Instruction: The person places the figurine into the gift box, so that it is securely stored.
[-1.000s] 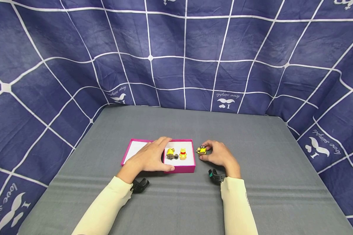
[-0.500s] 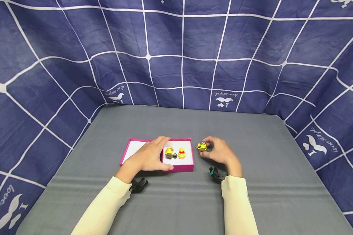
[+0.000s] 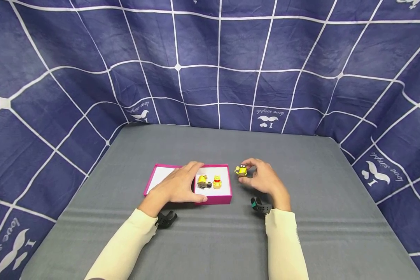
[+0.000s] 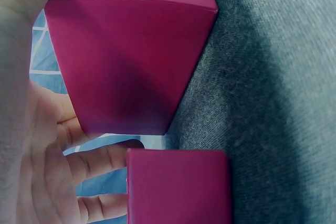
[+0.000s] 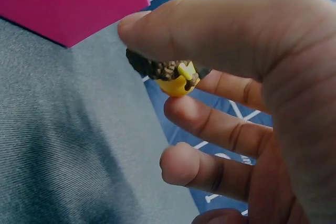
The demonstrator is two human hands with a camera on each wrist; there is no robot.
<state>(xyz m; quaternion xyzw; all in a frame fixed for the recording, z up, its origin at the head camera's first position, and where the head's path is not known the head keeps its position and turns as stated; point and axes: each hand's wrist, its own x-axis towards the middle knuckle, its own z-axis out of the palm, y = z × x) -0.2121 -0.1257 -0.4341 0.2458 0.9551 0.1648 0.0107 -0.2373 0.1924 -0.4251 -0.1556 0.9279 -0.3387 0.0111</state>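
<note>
My left hand (image 3: 180, 184) spans the open magenta box (image 3: 215, 200), thumb on its near wall and fingers over the far side. In the left wrist view the box (image 4: 131, 66) fills the space beside the palm. Inside lie a yellow-and-brown figurine (image 3: 202, 181), a small dark piece (image 3: 209, 185) and a yellow bear figurine (image 3: 217, 182) in a red top. Right of the box, my right hand (image 3: 265, 179) pinches a yellow minion figurine (image 3: 241, 171) between thumb and fingers. The right wrist view shows the minion's brown textured base, the rest covered by the thumb.
A second magenta-edged, white-lined tray or lid (image 3: 158, 177) lies against the box's left side, partly beneath my left hand. Grey cloth (image 3: 217, 241) covers the table. A blue gridded curtain (image 3: 238, 89) hangs behind and at the sides.
The minion figurine has turned from tilted to more upright in my right hand, its face now toward the camera. That hand has shifted slightly away from me. My left hand stays put.
</note>
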